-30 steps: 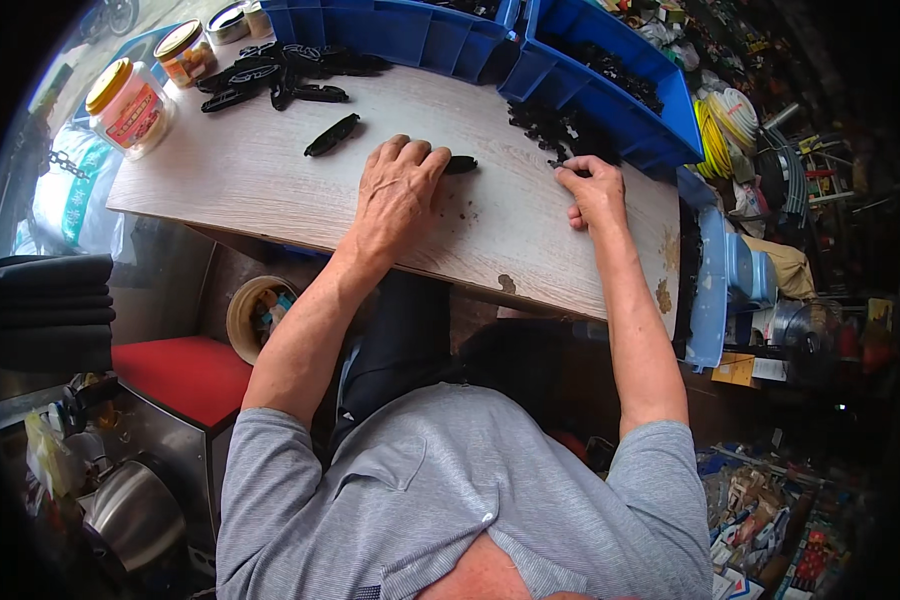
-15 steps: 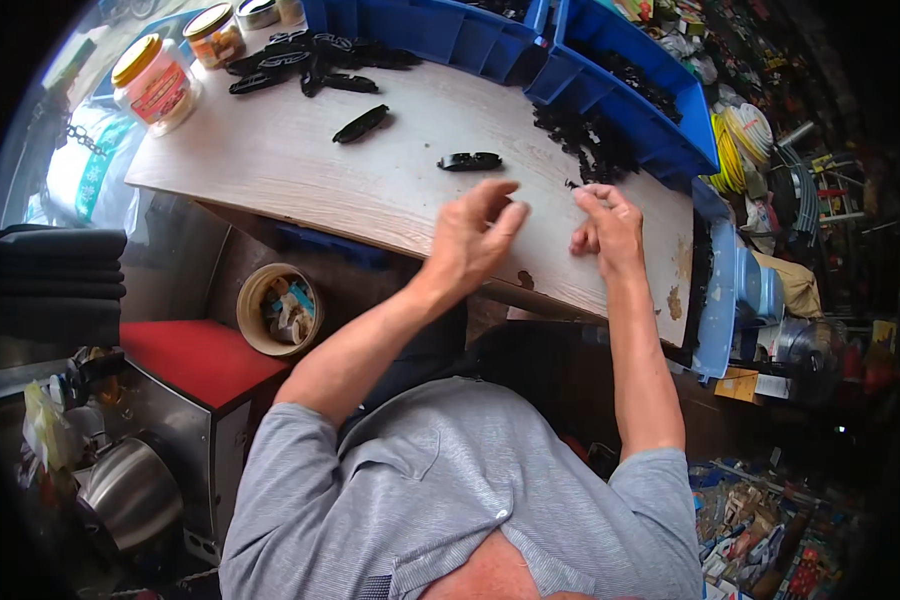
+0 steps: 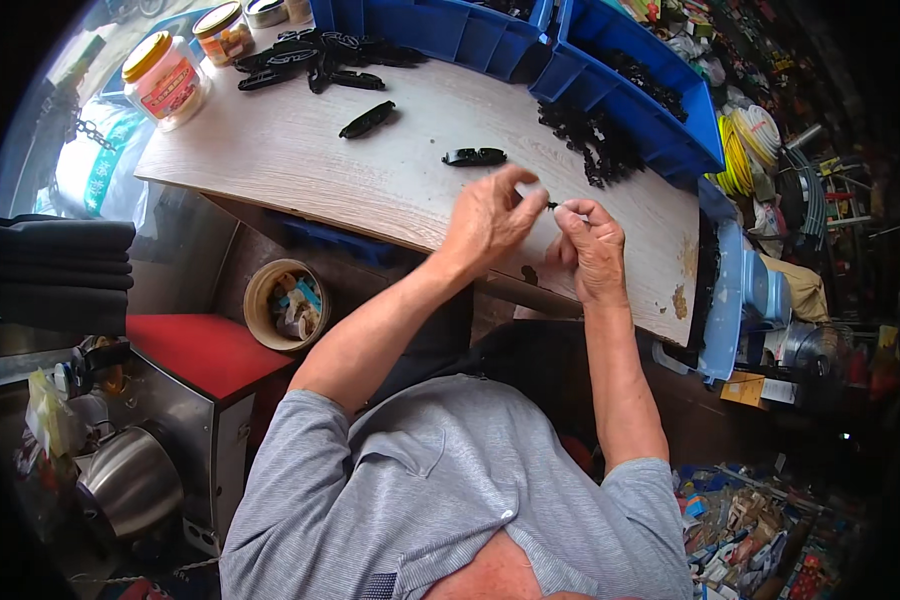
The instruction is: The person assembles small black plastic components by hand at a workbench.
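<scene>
Worn, pale wood-grain tabletop (image 3: 290, 150) spreads before me, with a deep blue plastic bin (image 3: 430, 38) and a second blue plastic bin (image 3: 665, 150) lining its far edge toward the right corner. Against that second bin lies a loose heap of small, jagged black parts (image 3: 598, 150). Near the far left corner, by a clear round jar with a yellow lid (image 3: 165, 85), sits a pile of long black slotted pieces (image 3: 320, 60). One long glossy black piece (image 3: 367, 120) lies apart, nearer the middle of the surface, and another slim black piece (image 3: 474, 157) rests just beyond my left hand. Over the surface, right of its middle and inside the near edge, my right hand (image 3: 598, 255) pinches a tiny dark part (image 3: 553, 205) between thumb and forefinger, the other fingers curled. My left hand (image 3: 485, 220) is half curled, thumb and fingers brought up close beside that part; they are blurred, so I cannot tell whether they grip anything.
</scene>
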`<state>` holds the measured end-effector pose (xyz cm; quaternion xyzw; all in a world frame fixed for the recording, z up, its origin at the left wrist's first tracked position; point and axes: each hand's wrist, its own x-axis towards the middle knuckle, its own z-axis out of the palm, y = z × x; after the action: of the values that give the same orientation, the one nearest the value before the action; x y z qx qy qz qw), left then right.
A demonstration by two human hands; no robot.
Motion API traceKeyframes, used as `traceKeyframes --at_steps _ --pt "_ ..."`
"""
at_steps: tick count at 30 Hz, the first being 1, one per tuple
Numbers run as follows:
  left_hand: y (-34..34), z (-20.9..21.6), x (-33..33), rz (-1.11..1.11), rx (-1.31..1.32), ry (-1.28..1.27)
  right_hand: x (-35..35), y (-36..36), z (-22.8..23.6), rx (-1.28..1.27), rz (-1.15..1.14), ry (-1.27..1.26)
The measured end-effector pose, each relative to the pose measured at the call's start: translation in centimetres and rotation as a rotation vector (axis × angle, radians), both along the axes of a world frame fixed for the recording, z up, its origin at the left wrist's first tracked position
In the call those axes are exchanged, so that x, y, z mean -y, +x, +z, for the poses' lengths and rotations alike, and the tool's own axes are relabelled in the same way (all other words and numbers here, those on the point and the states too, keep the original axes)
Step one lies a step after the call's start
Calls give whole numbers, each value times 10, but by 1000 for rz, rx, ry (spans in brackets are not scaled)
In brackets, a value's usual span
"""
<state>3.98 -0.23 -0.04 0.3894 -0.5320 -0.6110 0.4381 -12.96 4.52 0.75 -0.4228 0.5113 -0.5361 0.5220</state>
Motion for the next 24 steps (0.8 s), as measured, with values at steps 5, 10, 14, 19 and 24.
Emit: traceKeyframes --at_steps 5,10,14,19,24 --pt "35 5 22 279 909 -566 -4 6 4 124 -50 -3" --pt "37 0 11 267 1015 -727 -3 5 3 170 -89 -11" --pt "41 -6 5 217 956 -817 -3 5 5 168 -101 3" --pt "42 -9 7 248 972 -821 -2 4 4 168 -95 13" --pt "34 -1 -2 205 661 -751 -4 1 2 224 -78 11"
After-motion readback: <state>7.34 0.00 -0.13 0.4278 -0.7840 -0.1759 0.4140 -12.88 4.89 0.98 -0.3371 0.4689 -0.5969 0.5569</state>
